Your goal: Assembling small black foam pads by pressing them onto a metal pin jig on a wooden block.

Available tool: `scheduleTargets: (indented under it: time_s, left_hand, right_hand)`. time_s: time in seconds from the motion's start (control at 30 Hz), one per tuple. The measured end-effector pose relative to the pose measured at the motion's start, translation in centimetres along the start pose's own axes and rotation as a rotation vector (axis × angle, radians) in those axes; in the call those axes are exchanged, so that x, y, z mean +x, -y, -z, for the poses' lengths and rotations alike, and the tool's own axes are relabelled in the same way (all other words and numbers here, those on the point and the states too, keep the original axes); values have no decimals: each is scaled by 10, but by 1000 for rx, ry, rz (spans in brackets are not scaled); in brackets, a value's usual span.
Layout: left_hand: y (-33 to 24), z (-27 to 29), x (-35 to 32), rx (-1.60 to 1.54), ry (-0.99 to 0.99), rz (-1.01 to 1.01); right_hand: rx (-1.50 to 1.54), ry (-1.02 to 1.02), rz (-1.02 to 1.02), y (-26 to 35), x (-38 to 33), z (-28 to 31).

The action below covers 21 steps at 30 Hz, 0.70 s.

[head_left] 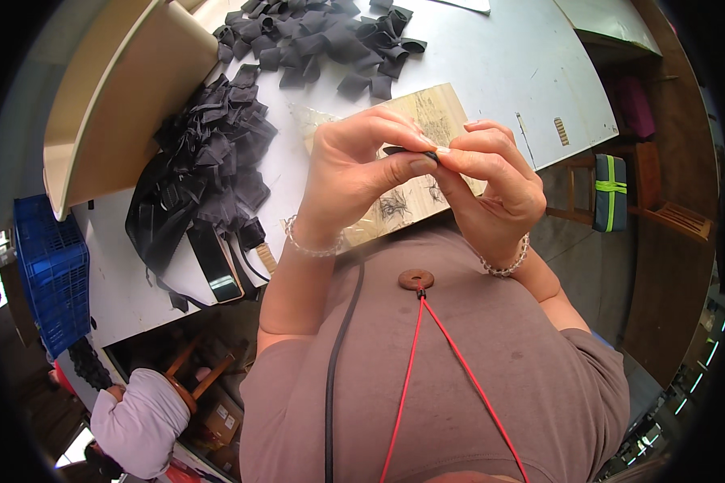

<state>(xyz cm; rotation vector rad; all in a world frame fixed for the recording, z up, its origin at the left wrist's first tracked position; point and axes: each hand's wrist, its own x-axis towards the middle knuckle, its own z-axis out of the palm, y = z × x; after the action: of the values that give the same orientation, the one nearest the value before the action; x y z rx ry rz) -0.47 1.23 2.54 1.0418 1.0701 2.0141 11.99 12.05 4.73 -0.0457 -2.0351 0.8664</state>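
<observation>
At far left, a blue crate [52, 274]; at lower left, another person [141, 419] in a pale top. At upper left, black cloth pieces [225, 153] heap on a white table [129, 278], with a second black heap [330, 40] at top centre. Just above the frame's middle, the left hand [348, 167] pinches a small black piece [394, 150] between thumb and forefinger. Behind it lies a marked board [439, 109]. The right hand [495, 173] meets it, thumb and forefinger closed together at the piece's right end. At right, a dark cushion [602, 193] with green straps.
</observation>
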Motion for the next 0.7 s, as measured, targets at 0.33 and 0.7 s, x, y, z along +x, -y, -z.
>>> scheduleTargets:
  time_s: [0.33,0.7]
  left_hand:
    - [-7,-4,-2,76,-38,46]
    - [-9,-8,-4,212,-79,-69]
  right_hand:
    - [109,-22,-52,-4,-6,-5]
    - [-14,16,13,1,-4,0]
